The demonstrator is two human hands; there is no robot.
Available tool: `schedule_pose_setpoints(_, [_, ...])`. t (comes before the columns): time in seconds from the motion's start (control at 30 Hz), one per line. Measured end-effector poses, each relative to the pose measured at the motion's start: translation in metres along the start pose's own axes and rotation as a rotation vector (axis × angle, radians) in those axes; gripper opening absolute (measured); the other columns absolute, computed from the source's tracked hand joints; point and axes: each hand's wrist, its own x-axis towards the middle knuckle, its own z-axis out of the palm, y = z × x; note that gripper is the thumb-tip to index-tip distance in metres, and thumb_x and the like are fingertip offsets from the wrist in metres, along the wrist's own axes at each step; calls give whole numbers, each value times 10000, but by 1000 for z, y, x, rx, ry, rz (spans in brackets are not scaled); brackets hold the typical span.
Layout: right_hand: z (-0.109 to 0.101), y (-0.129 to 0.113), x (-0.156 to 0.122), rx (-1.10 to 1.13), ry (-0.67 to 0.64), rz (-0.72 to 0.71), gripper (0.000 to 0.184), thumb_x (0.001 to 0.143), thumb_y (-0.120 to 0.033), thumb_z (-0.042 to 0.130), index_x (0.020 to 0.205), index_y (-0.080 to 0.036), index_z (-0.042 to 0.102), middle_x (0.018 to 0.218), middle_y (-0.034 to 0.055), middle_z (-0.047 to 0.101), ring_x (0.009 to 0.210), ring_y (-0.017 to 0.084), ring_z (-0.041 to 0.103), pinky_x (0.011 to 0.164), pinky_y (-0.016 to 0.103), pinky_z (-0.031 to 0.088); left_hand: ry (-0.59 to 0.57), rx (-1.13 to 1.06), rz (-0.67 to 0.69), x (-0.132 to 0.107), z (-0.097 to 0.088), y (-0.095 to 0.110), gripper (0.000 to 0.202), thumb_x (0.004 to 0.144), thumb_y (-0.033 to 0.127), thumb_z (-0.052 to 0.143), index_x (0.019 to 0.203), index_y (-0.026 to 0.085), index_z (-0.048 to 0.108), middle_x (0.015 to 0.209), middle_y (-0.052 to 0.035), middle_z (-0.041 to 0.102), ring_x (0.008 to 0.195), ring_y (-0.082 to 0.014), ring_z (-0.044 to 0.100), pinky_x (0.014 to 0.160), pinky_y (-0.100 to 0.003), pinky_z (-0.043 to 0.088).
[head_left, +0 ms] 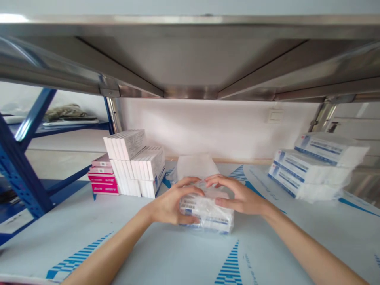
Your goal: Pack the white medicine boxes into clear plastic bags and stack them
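Two hands (173,202) (240,196) around one wrapped bundle (208,211)

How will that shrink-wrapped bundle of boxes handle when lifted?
The shrink-wrapped bundle of boxes probably lifts as one stiff block, since film binds them. The glossy film may slip, so the left hand and right hand should grip firmly. Cardboard cartons are likely light for their size, though contents are hidden.

The left hand (169,204) and right hand (240,196) are bare and slender.
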Motion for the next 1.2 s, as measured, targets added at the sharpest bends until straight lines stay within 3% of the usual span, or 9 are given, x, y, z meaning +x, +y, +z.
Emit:
schedule_pose_setpoints(0.1, [17,1,0,-82,134,-85,287,913,-308,625,1195,-256,635,1288,97,617,1202,239,588,1032,439,466,52,48,30,-6,6,5,573,733,399,814,1233,219,601,1467,-149,410,1362,-332,434,1122,-493,390])
schedule_pose_setpoints(0.3, [27,4,-15,-189,161,-112,214,931,-269,572,1101,-219,693,1217,106,649,1138,234,617,986,436,501,164,321,63,-11,21,19,276,943,302,572,1198,206,611,1343,-132,512,1262,-280,496,1069,-471,430])
schedule_pose_setpoints(0.53, [38,-6,-35,-413,287,-117,253,962,-224,519,1174,-228,658,1254,105,642,1186,252,571,1032,481,458,212,436,48,-16,31,22,310,971,287,510,1257,182,569,1332,-145,515,1249,-289,480,1060,-502,428])
schedule_pose_setpoints(0.63, [40,-12,-41,-379,307,-101,215,957,-237,545,1140,-235,658,1230,92,660,1187,252,567,1043,482,444,202,421,44,-15,30,25,288,972,280,514,1243,204,572,1356,-132,497,1279,-286,457,1073,-497,420])
schedule_pose_setpoints(0.73, [31,-15,-33,-269,308,-99,153,951,-273,573,1062,-243,674,1194,78,680,1174,244,573,1029,465,454,247,397,21,-14,29,29,164,970,240,507,1104,201,594,1309,-118,515,1242,-260,486,1055,-460,443])
schedule_pose_setpoints(0.87, [19,-13,-11,-188,159,-134,229,922,-271,634,1146,-273,685,1247,60,683,1229,234,557,1059,468,436,277,360,7,-14,27,30,81,939,228,547,1009,196,571,1263,-112,525,1211,-250,508,1037,-438,461])
schedule_pose_setpoints(0.93, [22,-10,-4,-155,146,-168,160,907,-240,637,1045,-256,718,1183,64,708,1193,238,578,1031,466,455,281,341,5,-14,25,30,54,930,230,559,973,198,562,1249,-107,534,1203,-248,512,1024,-429,470])
schedule_pose_setpoints(1.03, [32,-7,-3,-96,256,-175,95,919,-220,605,901,-222,698,1050,81,725,1078,240,616,955,446,491,276,330,27,-16,21,29,29,943,200,534,932,202,561,1176,-95,573,1156,-240,530,995,-418,479])
schedule_pose_setpoints(1.2, [43,-5,-16,-54,388,-55,106,977,-251,525,932,-232,619,1015,79,685,999,218,630,899,393,492,319,350,101,-17,19,28,94,937,121,514,970,205,540,1064,-89,604,1062,-231,554,923,-396,488])
